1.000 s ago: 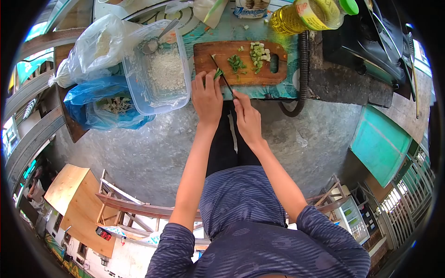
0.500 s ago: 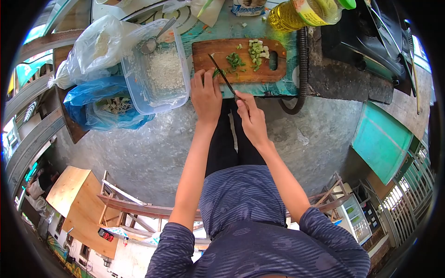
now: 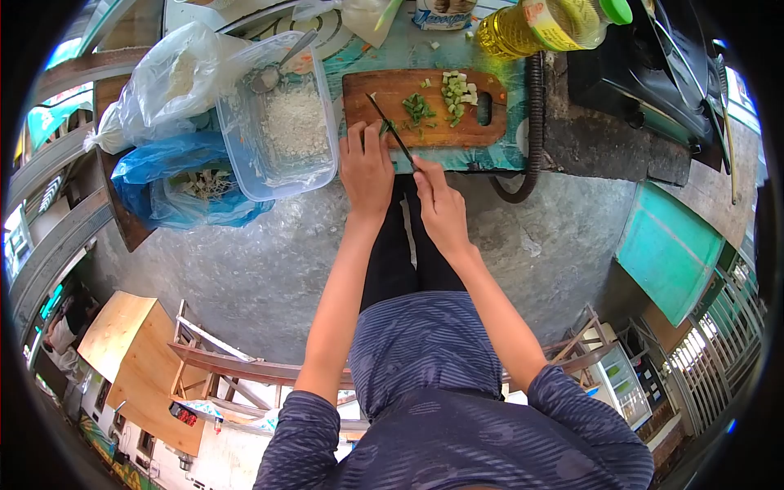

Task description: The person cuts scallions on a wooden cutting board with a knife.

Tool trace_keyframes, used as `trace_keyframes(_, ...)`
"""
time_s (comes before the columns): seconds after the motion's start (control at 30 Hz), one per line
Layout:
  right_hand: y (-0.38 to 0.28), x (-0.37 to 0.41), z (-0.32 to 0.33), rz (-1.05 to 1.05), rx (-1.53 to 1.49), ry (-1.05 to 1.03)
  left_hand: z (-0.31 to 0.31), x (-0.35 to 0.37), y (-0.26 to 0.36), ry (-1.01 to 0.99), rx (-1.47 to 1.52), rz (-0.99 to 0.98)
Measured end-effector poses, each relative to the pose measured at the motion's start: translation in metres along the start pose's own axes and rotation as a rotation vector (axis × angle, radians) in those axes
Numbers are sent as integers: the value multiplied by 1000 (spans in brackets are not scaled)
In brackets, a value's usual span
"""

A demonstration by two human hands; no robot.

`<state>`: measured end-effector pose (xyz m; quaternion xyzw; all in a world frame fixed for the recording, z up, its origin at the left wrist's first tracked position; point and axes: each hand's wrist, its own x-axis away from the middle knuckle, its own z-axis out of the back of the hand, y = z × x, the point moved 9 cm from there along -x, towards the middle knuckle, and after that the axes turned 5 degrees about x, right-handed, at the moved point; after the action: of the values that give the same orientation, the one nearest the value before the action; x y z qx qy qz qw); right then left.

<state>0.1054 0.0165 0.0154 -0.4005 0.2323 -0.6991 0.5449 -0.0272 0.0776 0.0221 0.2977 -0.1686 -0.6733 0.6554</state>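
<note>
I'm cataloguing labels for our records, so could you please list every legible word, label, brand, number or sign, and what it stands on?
Nothing reads with certainty.
Blue-and-white pack: large script lettering, too blurred to read.
Oil bottle: label print too small and blurred to read.

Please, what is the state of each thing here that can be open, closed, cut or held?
Left hand: fingers bent over cutting board
Right hand: closed around knife
Knife: held, blade over the board
Green pieces: chopped, loose
Plastic container: open, white powder and spoon inside
Blue bag: open
Clear bag: bunched, closure unclear
Oil bottle: capped
Printed pack: top out of view
</note>
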Motion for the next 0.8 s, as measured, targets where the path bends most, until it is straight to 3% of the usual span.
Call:
trace_keyframes(0.13,-2,0,-3,34,13,48,1,0,1,15,-6,-13)
trace_keyframes(0.23,4,-5,-14,-59,36,-53,1,0,1,11,-7,-15)
trace_keyframes(0.33,0,-4,-16,44,18,75,1,0,-1,16,-4,-10)
trace_keyframes(0.53,1,9,-8,94,70,135,0,1,-1,14,-24,-8)
trace_keyframes(0.8,5,5,-9,-4,94,49,-1,2,-2,-14,8,24)
